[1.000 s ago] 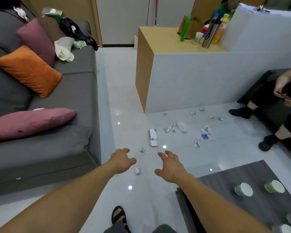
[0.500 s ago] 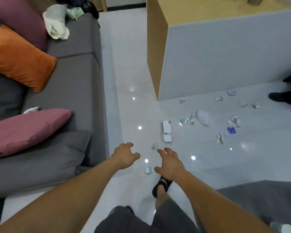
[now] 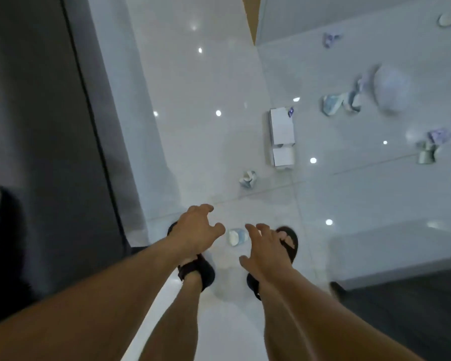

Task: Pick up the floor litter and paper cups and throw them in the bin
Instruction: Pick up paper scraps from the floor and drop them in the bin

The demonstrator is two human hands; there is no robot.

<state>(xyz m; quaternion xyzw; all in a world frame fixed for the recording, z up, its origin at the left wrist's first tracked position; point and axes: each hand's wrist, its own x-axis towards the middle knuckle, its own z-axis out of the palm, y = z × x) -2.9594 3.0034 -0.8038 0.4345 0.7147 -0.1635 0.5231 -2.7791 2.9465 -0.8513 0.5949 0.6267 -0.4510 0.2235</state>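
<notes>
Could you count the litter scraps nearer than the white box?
2: a scrap between left hand and right hand, another near the white box; others may be hidden.

Bare floor (image 3: 193, 126) lay open around a crumpled scrap (image 3: 236, 237) between left hand (image 3: 195, 230) and right hand (image 3: 264, 250), sandalled feet (image 3: 205, 273) flanked it closely, grey sofa (image 3: 50, 126) walled the left

Dim, motion-blurred view; ceiling-light glare dots the glossy floor (image 3: 219, 152) (edges warped)

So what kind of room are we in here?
Probably a living room or lounge: a grey sofa runs along the left, the floor is glossy white tile, and a wood-sided counter stands ahead. Crumpled litter lies scattered on the tiles.
</notes>
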